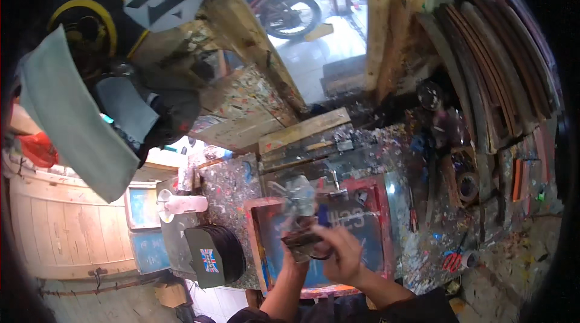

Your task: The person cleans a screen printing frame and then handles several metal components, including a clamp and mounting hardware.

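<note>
Both my hands are over a screen-printing frame with a reddish rim and a blue mesh with pale lettering. My left hand is closed around the lower end of a glossy dark brown piece, its exact kind blurred. The fingers of my right hand pinch that piece's right side. Crumpled clear plastic sticks up just beyond it, smeared by motion; whether the two are joined I cannot tell.
Left of the frame are a stack of black panels and a pink bottle. Red-handled scissors and a tape roll lie right on the paint-spattered bench. Curved boards lean at right; a motorcycle stands outside the doorway.
</note>
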`<state>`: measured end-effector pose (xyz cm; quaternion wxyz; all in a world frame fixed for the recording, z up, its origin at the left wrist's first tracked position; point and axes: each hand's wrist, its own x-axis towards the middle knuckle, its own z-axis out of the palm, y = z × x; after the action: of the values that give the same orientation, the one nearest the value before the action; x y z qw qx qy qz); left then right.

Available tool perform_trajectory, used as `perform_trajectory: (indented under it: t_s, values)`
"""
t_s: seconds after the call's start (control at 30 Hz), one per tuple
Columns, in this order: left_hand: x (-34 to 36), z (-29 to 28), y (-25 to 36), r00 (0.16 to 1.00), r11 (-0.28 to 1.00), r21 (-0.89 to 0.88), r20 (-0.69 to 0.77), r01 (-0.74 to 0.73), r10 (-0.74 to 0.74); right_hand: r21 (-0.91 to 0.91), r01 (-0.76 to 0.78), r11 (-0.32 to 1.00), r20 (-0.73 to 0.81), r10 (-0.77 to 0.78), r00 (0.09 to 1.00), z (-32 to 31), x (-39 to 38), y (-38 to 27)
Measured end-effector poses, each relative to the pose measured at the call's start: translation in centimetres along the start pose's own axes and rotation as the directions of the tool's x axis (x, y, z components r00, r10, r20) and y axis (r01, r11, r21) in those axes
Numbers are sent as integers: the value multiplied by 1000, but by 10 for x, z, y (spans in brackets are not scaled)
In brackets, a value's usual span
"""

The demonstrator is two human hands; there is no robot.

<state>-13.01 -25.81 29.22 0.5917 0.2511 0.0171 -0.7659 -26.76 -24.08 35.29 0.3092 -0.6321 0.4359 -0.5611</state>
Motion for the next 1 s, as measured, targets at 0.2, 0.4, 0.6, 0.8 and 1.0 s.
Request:
perform_trajectory:
  t_s: [0.2, 0.4, 0.6, 0.8, 1.0]
  values:
    - [-10, -10, 28, 976, 950, -302, 217, 81, -14, -312, -614, 725, -295, 540, 788, -40, -91, 204]
    - [-37, -11, 31, 997, 945, -322, -38, 56, -72, -570, -561, 601, -104, 624, 774, -10, -106, 260]
    - [-29, -48, 47, 984, 986, 28, 74, 163, -164, -229, -704, 672, -172, 684, 709, -7, -74, 212]
    - [-33, 35, 35, 933, 769, 634, -221, -82, 283, 448, -774, 448, 259, 763, 592, 16, -31, 104]
    - [-37, 31, 34, 922, 642, 754, -139, -139, 362, 523, -740, 423, 452, 598, 662, 20, 0, 41]
